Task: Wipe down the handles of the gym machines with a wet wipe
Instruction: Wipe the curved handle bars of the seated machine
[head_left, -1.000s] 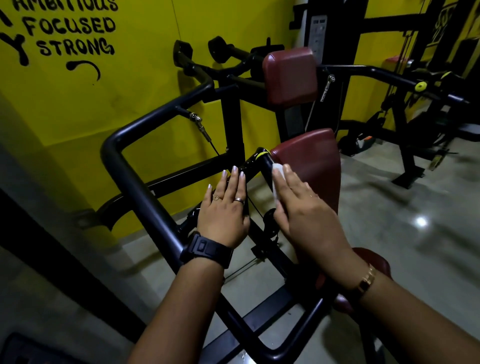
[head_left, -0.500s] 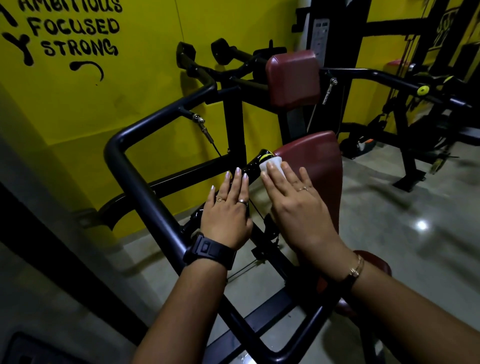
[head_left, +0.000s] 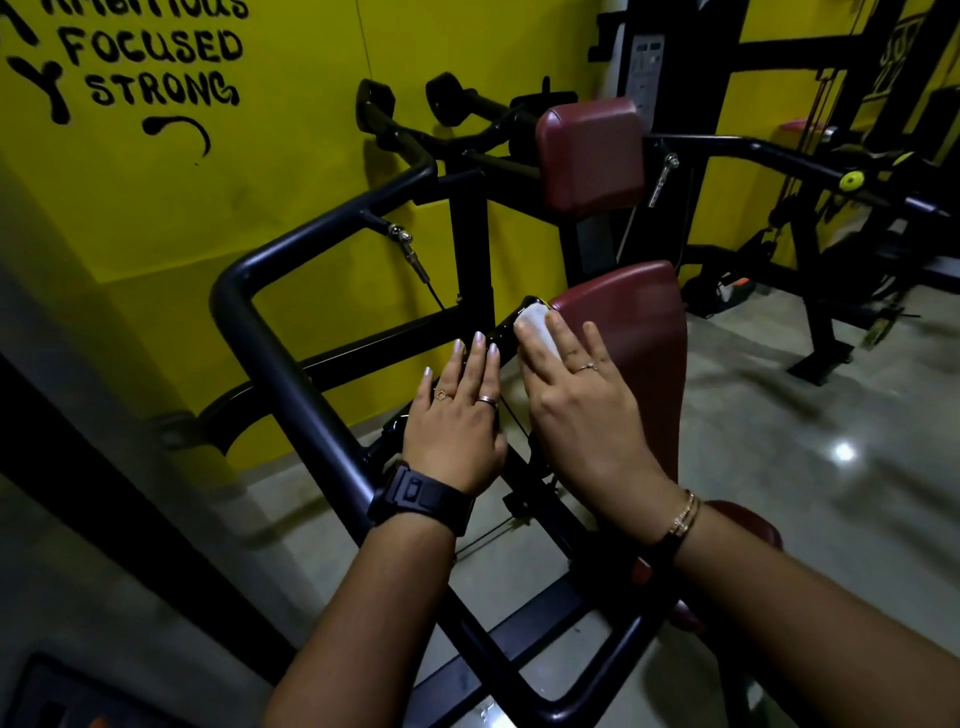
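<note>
The wet wipe (head_left: 535, 328) you're using looks like thin, pale, damp cloth, and the handle (head_left: 505, 332) has a glossy black finish. The frame tube (head_left: 280, 364) is smooth metal with a satin black coat. The pad (head_left: 636, 332) is maroon vinyl with a soft sheen. Your watch (head_left: 421, 496) is matt black plastic and your bracelet (head_left: 685, 515) is bright metal. The floor (head_left: 831, 441) is polished and reflective, and the wall (head_left: 285, 156) is flat yellow paint.

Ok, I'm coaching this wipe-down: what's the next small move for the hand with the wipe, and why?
Probably draw the right hand down the handle toward the left hand. The wet wipe sits pressed at the handle's upper end beside the maroon pad, so the bare black stretch just below it looks like the part left to cover.
</note>
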